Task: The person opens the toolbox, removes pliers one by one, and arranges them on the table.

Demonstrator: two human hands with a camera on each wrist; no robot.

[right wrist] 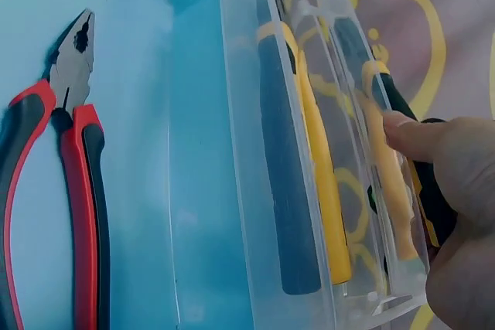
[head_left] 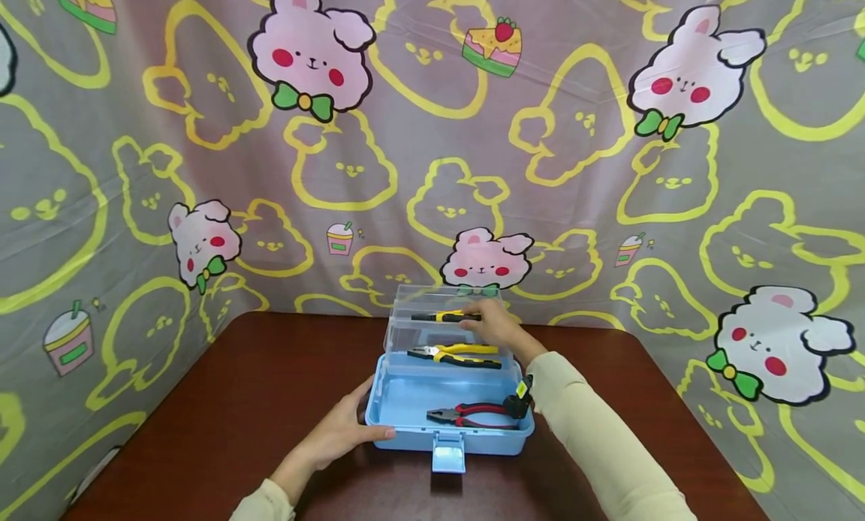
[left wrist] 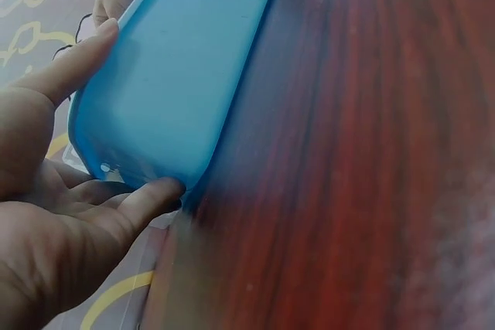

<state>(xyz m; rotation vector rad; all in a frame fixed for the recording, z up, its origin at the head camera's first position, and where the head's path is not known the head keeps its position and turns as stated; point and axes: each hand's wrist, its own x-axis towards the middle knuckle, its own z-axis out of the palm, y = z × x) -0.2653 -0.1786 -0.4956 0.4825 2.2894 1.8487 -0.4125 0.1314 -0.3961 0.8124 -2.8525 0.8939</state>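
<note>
A light blue toolbox (head_left: 405,438) stands with its lid up and its clear trays (head_left: 399,333) raised toward the back. My left hand (head_left: 338,431) holds its left front corner, thumb on the rim and fingers along the side wall. At the upper tray, my right hand (head_left: 496,326) grips the handles of yellow-and-black pliers (head_left: 439,317). Another pair of yellow-and-black pliers (right wrist: 332,214) lies in the lower tray. Red-and-black pliers (right wrist: 81,160) rest on the box floor, their jaws pointing left in the head view.
The box sits on a dark reddish-brown table (head_left: 270,378). A blue latch flap (head_left: 449,459) hangs down at the box's front. Behind the table and along its sides hangs a grey cloth (head_left: 378,273) printed with cartoon rabbits.
</note>
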